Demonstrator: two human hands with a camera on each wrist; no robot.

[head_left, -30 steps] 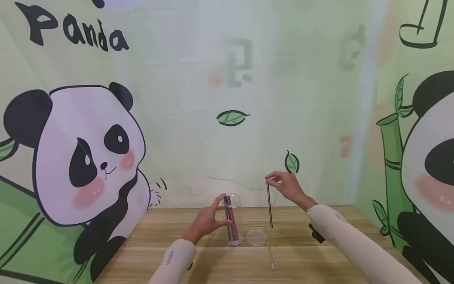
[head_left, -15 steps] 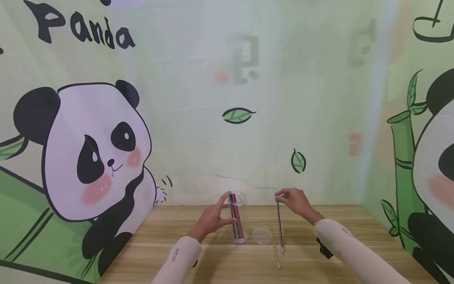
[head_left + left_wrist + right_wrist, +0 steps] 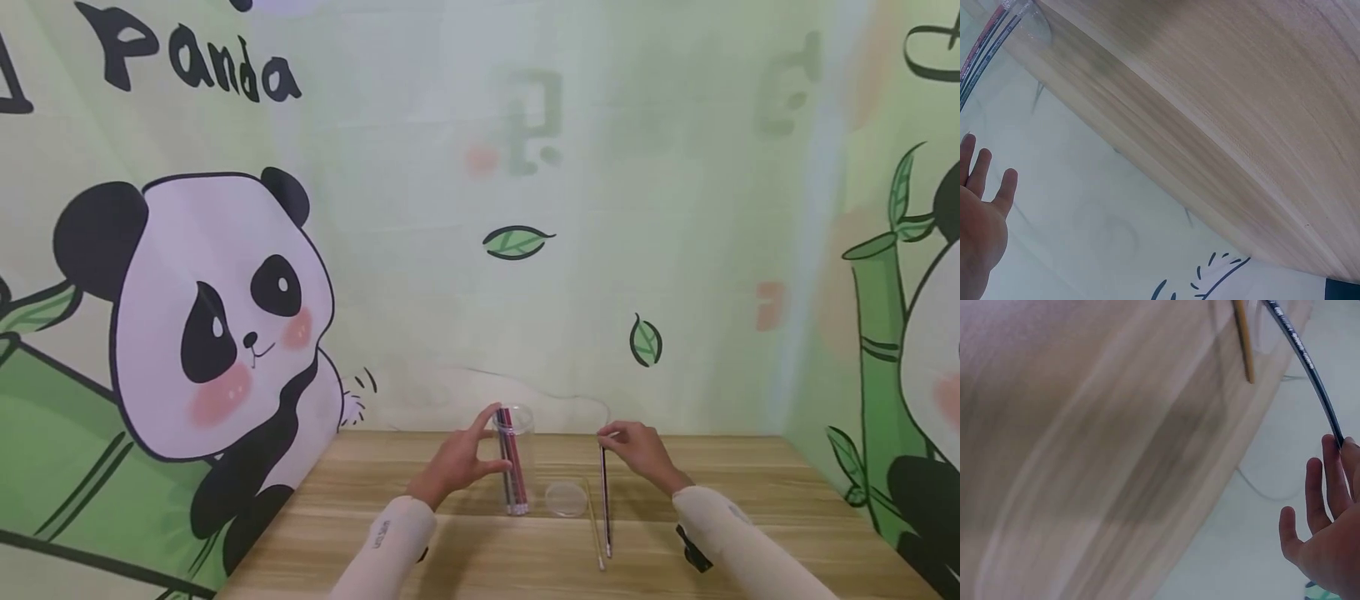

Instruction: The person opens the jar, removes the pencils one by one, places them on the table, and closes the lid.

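My left hand (image 3: 456, 462) holds a clear plastic jar (image 3: 529, 467) upright, thumb and index finger spread around its near left side. Several dark and red pencils (image 3: 513, 471) stand inside, leaning to the left. Part of the jar (image 3: 1036, 30) shows at the corner of the left wrist view. Between thumb and fingertips, my right hand (image 3: 643, 452) pinches the top end of a dark pencil (image 3: 606, 504). Its lower end points down toward the table, right beside a yellow pencil (image 3: 594, 525) lying there. The right wrist view shows the same dark pencil (image 3: 1313, 372) running up from the fingertips.
A round clear lid (image 3: 566, 500) lies on the wooden table (image 3: 675, 575) between the jar and the yellow pencil. Behind the table's far edge hangs a pale green panda-print backdrop (image 3: 420, 292).
My right hand has come down, bringing the dark pencil's lower end down and toward me, alongside the yellow pencil. My left hand stays at the jar. The head view has turned slightly left.
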